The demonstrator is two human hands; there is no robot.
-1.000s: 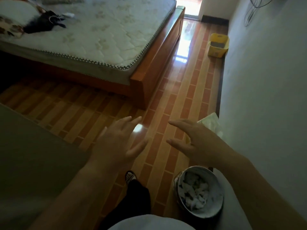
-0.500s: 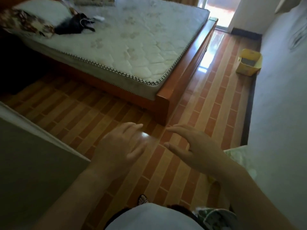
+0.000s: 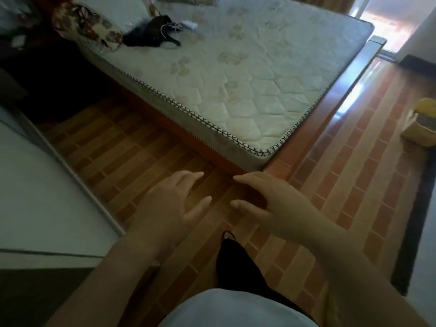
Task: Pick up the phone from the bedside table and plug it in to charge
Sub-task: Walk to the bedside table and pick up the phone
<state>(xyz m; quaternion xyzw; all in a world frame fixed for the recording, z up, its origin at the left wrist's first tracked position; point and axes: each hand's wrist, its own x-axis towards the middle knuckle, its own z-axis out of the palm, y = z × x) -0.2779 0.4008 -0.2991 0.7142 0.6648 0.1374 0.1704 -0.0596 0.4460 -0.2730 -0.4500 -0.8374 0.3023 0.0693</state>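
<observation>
A: Your left hand [image 3: 169, 206] and right hand [image 3: 271, 204] are both held out in front of you, palms down, fingers spread and loose, gripping nothing. Their fingertips point toward each other with a gap between them.

B: And under them?

A: Brick-patterned floor [image 3: 132, 159]. Your dark trouser leg [image 3: 236, 263] and a shoe tip show just below your hands.

B: Farther out?

A: The corner of the wooden bed frame [image 3: 313, 128] sits just beyond your right fingertips, with a bare quilted mattress [image 3: 247, 74] on it. Near the head end lie a flowered pillow [image 3: 87, 27], a black bundle [image 3: 151, 34] with a white cable [image 3: 169, 28] on it, and a small white block [image 3: 190, 24] beside that. A yellow bin [image 3: 422, 123] stands by the right wall.

B: The phone?

A: You can't make it out; the area left of the pillow is too dark.
</observation>
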